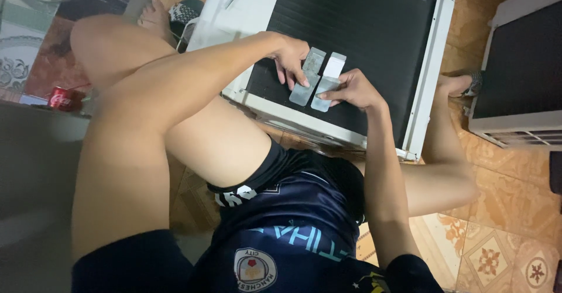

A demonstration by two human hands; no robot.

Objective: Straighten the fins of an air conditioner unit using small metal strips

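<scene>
Two grey plates [316,82] lie side by side on the unit [363,29] — its dark grille. Left hand [291,59]: fingers pressing the left plate. Right hand [351,88]: fingertips pinching the right plate's lower end. Second unit [521,70] right of it — red can [60,98] far left.

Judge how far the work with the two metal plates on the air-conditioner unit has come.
Done: both metal plates lie side by side on the white unit's dark grille. In hand: the left hand presses the left plate, the right hand pinches the right plate's lower end. Left: no screws or fastening visible; plates look loose.
</scene>
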